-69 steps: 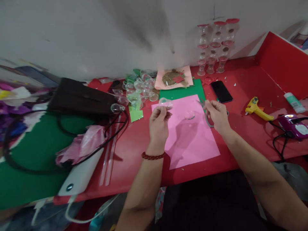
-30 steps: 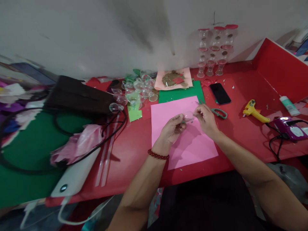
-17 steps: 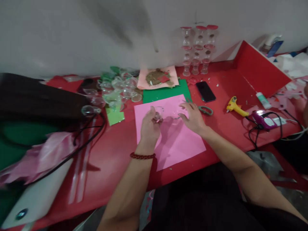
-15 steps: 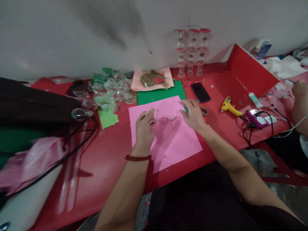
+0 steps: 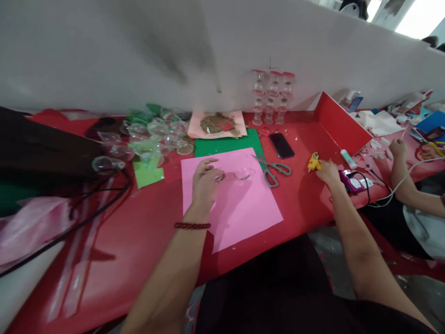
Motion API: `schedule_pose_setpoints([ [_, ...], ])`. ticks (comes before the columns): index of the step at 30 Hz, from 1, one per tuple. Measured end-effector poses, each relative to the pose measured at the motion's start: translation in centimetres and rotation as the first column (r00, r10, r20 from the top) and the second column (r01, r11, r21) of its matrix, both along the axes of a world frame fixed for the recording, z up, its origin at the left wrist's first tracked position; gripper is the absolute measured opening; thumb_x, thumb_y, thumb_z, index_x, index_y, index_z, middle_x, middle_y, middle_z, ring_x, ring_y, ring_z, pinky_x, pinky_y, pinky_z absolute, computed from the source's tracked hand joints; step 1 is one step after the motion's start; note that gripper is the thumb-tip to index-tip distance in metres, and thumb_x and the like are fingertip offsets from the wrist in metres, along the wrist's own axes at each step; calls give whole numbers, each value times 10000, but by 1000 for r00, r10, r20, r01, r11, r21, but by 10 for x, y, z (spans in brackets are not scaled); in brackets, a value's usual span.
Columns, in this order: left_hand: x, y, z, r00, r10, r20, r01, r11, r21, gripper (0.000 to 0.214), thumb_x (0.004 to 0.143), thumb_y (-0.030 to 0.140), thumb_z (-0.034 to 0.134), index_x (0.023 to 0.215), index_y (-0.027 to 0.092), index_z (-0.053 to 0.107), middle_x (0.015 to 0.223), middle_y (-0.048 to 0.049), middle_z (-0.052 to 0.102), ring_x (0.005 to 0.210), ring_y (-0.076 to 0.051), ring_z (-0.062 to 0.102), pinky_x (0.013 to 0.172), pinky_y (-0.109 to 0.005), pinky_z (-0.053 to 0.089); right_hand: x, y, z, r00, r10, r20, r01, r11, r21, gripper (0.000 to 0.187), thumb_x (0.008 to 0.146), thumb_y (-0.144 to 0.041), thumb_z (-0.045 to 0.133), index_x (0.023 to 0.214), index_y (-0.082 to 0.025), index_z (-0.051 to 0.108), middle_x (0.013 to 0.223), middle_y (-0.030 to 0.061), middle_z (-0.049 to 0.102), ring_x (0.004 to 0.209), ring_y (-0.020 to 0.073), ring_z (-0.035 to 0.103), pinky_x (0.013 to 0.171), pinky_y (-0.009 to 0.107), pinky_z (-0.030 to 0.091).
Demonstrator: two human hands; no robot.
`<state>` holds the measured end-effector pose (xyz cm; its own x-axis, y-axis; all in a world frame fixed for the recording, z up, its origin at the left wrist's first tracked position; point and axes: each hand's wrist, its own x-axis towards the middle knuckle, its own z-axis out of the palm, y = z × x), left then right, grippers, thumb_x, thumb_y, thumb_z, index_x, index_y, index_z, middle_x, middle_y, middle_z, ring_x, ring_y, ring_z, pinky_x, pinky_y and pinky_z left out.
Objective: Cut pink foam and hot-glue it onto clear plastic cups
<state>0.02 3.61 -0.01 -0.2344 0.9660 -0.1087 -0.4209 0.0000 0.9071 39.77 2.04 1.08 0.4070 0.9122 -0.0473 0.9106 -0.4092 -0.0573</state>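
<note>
My left hand (image 5: 205, 182), a beaded bracelet on its wrist, curls its fingers around a clear plastic piece (image 5: 219, 176) over the pink sheet (image 5: 246, 211). More clear plastic (image 5: 242, 174) with a round rim shows just right of it; whether the two are joined I cannot tell. Out to the right, my right hand (image 5: 328, 172) is closed around the handle end of a yellow glue gun (image 5: 314, 162), whose nozzle points left. Scissors (image 5: 272, 170) with grey handles lie partly open at the sheet's upper right edge.
Cut clear plastic pieces (image 5: 170, 132) are heaped at the back left. Behind lie a phone (image 5: 282, 145), a pink sheet with brown material (image 5: 216, 124), and stacked clear cups (image 5: 273, 99). A glue bottle (image 5: 348, 159), a purple power strip (image 5: 352, 182) and another person's hand (image 5: 397, 147) are rightward.
My right hand has left the clear plastic and moved right onto the glue gun. The scissors, mostly hidden under that hand before, now show. The view has swung to the right.
</note>
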Motion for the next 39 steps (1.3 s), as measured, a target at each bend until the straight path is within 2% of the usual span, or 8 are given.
schedule_pose_setpoints([
  [5,0,-3,-4,974,-86,-209,74,995,-66,348,532,340,843,800,140,746,717,-36,687,681,-142,632,681,-283,505,-8,-1,8,963,-25,-267,99,958,268,362,776,-167,628,1124,-69,647,1214,250,631,1075,310,631,902,381,471],
  [10,3,-1,-7,898,-62,-435,50,998,-37,277,558,354,845,699,153,717,772,-40,667,684,-148,617,629,-274,487,-46,0,42,646,165,-745,194,908,370,203,839,-386,608,896,-191,619,815,64,657,690,174,601,616,300,508],
  [13,3,-2,-7,868,-95,-488,67,995,-75,337,575,415,845,607,150,639,758,-24,616,614,-117,565,555,-255,450,-97,-1,66,-4,327,-945,49,944,327,282,837,-473,663,920,-208,617,861,54,658,641,120,552,546,245,495],
  [15,2,-2,-9,830,-156,-536,116,987,-108,339,655,440,792,600,153,618,673,-6,570,565,-107,519,515,-248,409,-134,-1,73,-145,339,-930,-32,938,346,311,855,-517,664,904,-216,610,880,48,665,667,114,574,551,229,504],
  [18,-1,0,-14,749,-175,-640,161,984,-80,149,737,263,664,837,166,716,599,27,528,564,-120,505,529,-242,402,-172,2,62,-142,432,-891,-103,889,447,403,808,-598,701,871,-209,616,786,23,660,655,120,598,578,244,518],
  [22,0,3,-20,616,-74,-784,157,987,30,460,712,92,567,1139,185,708,841,-11,629,664,-120,559,661,-260,492,-174,17,28,-25,415,-909,-206,888,411,509,703,-664,761,807,-184,629,599,-10,621,529,109,564,511,237,459],
  [28,15,-3,-12,381,-132,-915,71,991,-114,459,773,409,738,1179,196,725,1162,-85,626,774,-172,629,767,-348,549,-151,25,14,212,343,-915,-157,936,315,526,656,-673,778,698,-168,636,448,-49,499,380,71,396,376,226,299],
  [39,33,0,2,171,-240,-956,-1,970,-244,568,711,582,781,1188,277,733,1194,-119,616,833,-262,668,701,-375,502,-162,13,16,199,373,-906,-279,908,312,476,736,-648,720,725,-180,638,483,-28,545,422,99,475,417,233,367],
])
